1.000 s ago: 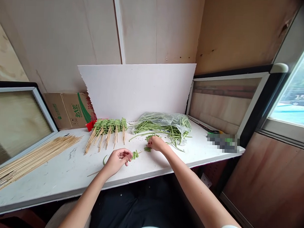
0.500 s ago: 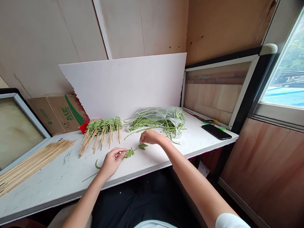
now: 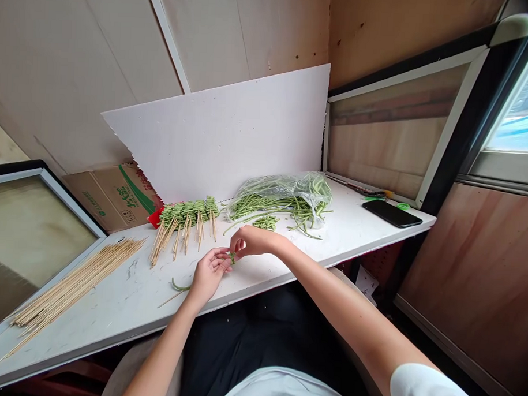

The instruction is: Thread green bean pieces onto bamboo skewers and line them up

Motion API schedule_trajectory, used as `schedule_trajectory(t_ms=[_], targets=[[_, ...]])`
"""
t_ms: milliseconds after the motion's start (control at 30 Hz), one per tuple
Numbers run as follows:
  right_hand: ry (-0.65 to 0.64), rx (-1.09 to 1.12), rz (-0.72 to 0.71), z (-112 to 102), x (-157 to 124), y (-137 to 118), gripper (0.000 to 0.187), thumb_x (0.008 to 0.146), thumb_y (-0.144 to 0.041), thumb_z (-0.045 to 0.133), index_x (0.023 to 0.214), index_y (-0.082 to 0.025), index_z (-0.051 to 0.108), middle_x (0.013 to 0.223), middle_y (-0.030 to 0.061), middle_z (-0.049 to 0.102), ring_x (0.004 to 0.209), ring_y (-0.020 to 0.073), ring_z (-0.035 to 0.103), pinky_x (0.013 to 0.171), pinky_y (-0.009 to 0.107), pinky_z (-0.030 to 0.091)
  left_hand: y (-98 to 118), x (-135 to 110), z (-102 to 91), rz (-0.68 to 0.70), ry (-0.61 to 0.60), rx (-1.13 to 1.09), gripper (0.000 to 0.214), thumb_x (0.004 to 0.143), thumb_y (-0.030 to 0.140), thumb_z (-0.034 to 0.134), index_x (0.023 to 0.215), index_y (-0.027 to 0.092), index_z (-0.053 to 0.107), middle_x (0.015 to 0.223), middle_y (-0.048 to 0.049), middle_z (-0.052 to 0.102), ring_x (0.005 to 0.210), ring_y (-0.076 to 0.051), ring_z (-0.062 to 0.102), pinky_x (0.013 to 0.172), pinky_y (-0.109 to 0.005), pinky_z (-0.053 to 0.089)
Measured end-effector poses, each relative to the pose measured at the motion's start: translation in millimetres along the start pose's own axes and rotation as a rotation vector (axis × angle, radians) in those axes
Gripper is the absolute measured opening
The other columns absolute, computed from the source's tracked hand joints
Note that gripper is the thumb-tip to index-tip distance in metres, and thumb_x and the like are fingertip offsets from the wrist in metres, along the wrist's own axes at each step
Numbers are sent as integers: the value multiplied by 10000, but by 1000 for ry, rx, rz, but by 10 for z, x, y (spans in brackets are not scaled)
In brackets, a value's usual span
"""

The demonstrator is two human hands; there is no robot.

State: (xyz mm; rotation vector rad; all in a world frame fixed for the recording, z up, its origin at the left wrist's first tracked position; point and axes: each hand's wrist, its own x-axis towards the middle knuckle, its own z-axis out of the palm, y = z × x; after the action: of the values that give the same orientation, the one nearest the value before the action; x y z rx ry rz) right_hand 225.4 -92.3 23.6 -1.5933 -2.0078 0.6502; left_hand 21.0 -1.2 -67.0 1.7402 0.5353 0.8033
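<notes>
My left hand [image 3: 210,269] is closed on a bamboo skewer [image 3: 170,299], whose bare end sticks out behind the wrist over the white table. Against its fingertips, green bean pieces [image 3: 232,259] show in part; the fingers cover the rest. My right hand [image 3: 250,242] meets the left one there, thumb and fingers pinched at the bean pieces and skewer tip, so the exact hold is partly hidden. Just beyond the right hand lies a pile of cut bean pieces [image 3: 265,222]. One curved bean piece [image 3: 180,286] rests left of my left hand.
Filled bean skewers [image 3: 189,214] are stacked at the back by a cardboard box [image 3: 117,197]. Bare bamboo skewers [image 3: 81,287] spread across the left. Long beans in a clear plastic bag [image 3: 285,200] lie behind my hands. A phone [image 3: 392,213] sits right, near the table edge.
My right hand has come left and down from the cut bean pieces to my left fingertips. The row of beans there is now mostly covered. The view has shifted slightly.
</notes>
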Motion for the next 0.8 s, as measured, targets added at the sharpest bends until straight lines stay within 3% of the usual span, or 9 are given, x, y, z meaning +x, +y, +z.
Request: schedule_trajectory(t_ms=[200,467,600,800], targets=[[4,17,-81,-28,11,95,111,828,-181,814,938,-181,830,864,45,797,768,159,693,642,216,480,45,-19,-1,6,13,11,492,818,469,830,1170,163,673,980,-65,711,706,-156,725,685,-301,606],[62,-3,46,-188,-105,91,123,810,-222,809,927,-185,815,874,61,790,695,154,682,558,207,450,24,-7,-87,46,62,176,377,839,471,806,1018,143,758,851,-83,762,681,-168,697,674,-284,567],[51,17,-30,-123,-62,60,209,765,-241,872,960,-198,812,863,42,782,706,150,679,599,214,467,75,-24,-53,81,79,208,347,864,461,781,1023,153,767,868,-84,767,669,-160,667,688,-289,558],[120,-3,-168,-53,-6,21,121,800,-226,865,896,-184,804,826,36,762,739,157,659,661,243,465,143,-36,-15,88,92,212,330,875,461,755,1005,158,766,833,-77,752,634,-157,630,656,-288,539]])
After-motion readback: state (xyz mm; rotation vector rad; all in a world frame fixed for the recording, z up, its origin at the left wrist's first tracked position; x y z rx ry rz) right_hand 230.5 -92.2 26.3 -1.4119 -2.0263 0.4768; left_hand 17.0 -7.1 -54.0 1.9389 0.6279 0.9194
